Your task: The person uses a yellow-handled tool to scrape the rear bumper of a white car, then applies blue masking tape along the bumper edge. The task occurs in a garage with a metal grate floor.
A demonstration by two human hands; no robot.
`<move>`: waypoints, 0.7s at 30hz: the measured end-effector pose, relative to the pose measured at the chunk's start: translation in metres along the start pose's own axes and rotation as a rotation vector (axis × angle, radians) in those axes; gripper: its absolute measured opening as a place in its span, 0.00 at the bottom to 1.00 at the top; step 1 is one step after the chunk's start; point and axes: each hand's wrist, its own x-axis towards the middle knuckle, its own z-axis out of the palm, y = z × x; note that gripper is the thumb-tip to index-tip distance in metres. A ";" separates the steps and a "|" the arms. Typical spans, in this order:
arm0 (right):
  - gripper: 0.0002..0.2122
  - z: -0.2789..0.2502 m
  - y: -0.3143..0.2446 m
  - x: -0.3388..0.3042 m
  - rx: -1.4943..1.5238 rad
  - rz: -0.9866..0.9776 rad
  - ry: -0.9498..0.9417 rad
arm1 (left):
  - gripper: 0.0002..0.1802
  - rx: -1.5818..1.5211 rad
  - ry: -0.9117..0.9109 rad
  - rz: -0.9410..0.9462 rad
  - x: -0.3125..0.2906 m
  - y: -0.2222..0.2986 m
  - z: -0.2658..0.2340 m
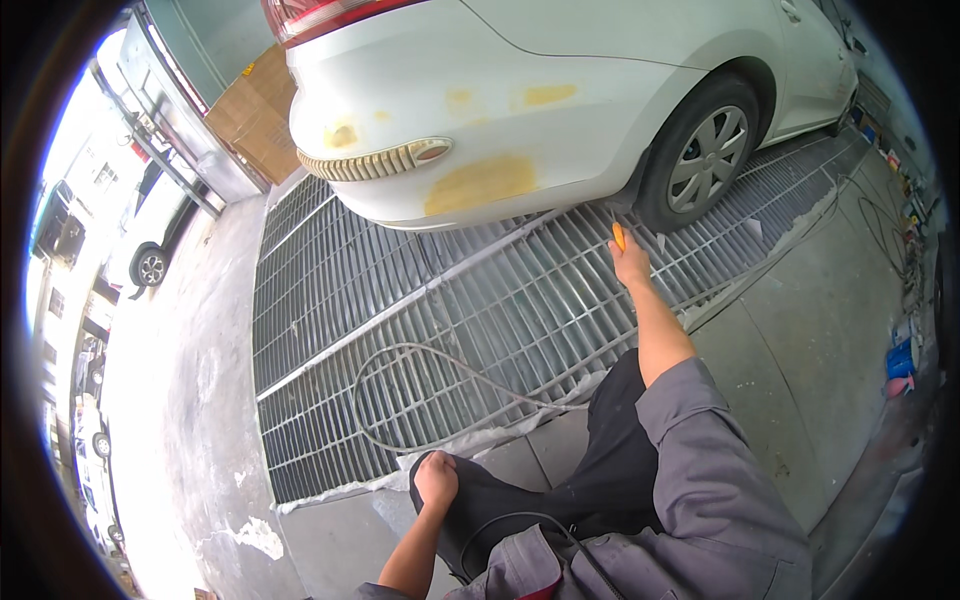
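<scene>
My right hand (631, 262) reaches forward, wrapped round an orange-handled tool (618, 237). What its far end looks like is too small to tell; it points toward the lower edge of the car's rear bumper, just left of the rear wheel (708, 150). My left hand (436, 478) rests curled on my left knee, with nothing visible in it. In front of me stands a white car (590, 110). Its bumper carries yellowish filler patches, the largest patch (482, 184) low down, above the bumper's bottom edge.
A metal floor grating (470, 290) runs under the car, with a looped hose (440, 350) lying across it. Cardboard (262, 115) leans behind the car at the left. A blue container (902, 357) stands at the far right. Another white car (150, 225) is outside.
</scene>
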 end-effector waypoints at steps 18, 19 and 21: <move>0.27 0.025 0.010 0.012 -0.034 -0.052 -0.010 | 0.08 0.016 0.010 -0.018 -0.004 0.002 -0.005; 0.27 0.025 0.010 0.013 -0.036 -0.056 -0.010 | 0.08 0.015 0.013 -0.017 -0.004 0.003 -0.005; 0.26 0.025 0.010 0.014 -0.042 -0.061 -0.009 | 0.07 0.006 0.011 -0.022 -0.004 0.004 -0.005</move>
